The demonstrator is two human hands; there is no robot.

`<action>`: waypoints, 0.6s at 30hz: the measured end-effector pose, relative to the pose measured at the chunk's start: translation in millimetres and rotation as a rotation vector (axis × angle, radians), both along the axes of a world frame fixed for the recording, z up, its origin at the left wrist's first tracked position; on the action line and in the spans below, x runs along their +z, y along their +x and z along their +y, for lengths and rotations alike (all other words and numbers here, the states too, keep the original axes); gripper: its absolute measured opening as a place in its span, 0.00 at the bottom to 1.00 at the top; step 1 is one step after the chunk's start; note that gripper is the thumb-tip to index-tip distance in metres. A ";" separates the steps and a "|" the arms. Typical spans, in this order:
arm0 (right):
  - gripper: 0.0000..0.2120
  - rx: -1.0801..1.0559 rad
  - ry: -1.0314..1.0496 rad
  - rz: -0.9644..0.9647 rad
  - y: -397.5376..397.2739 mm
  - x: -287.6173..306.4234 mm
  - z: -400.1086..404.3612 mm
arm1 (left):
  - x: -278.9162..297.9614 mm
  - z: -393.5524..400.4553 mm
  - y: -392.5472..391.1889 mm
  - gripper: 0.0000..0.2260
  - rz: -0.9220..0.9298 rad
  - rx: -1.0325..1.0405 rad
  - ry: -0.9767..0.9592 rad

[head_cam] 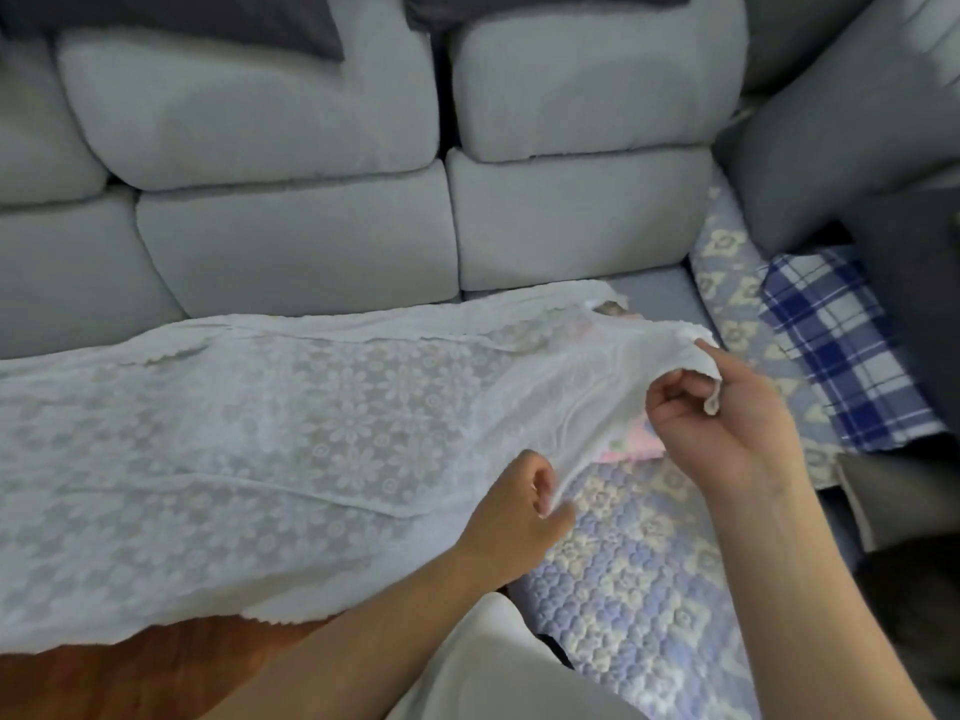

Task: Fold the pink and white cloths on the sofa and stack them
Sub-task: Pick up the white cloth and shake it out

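Note:
A white lace cloth (270, 423) with a flower pattern lies spread across the sofa seat (649, 293), its near edge hanging over the front. My left hand (519, 517) pinches the cloth's right edge near the seat front. My right hand (727, 423) grips the cloth's far right corner, lifted a little off the seat. A pink cloth (636, 441) shows only as a small patch under the white cloth, between my hands.
Grey back cushions (291, 148) stand behind the seat. A purple floral quilted cover (639, 579) lies on the seat at right. A blue and white plaid cloth (841, 345) sits at far right beside a dark cushion (831, 137). Brown floor (156, 667) shows below.

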State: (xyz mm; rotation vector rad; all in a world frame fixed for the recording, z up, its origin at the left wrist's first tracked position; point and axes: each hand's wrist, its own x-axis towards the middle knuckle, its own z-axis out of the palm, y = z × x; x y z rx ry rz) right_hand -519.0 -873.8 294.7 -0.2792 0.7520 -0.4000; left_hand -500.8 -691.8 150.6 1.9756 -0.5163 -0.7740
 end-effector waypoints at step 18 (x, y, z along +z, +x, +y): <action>0.10 0.269 -0.040 0.014 76.2 13.1 120.7 | 4.5 140.1 49.8 0.06 -0.308 0.312 0.245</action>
